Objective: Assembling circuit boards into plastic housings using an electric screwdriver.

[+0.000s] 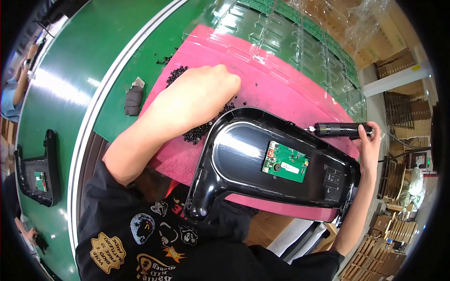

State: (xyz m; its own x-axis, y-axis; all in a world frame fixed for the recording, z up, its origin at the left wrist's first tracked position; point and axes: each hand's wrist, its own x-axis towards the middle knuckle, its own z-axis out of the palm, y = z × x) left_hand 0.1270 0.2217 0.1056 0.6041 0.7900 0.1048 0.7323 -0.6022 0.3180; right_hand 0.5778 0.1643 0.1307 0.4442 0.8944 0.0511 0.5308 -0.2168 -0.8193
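Note:
My left hand (206,91), seen from its back, is curled over a heap of small black screws (194,134) on a pink mat (286,102). Its fingertips are hidden below, so what they pinch cannot be seen. My right hand (369,145) grips a black electric screwdriver (340,129) lying level, its bit pointing left. Between my arms rests a curved black plastic housing (239,177), hollow side up, over the mat's near edge. A green circuit board (291,169) with a white label sits inside it.
Clear plastic trays (267,35) lie along the mat's far side. A dark wrapped tool (133,99) is on the green table at left. Past a metal rail (101,98) lies another black housing (35,164) with a board. Other people stand at far left; cartons and pallets are at right.

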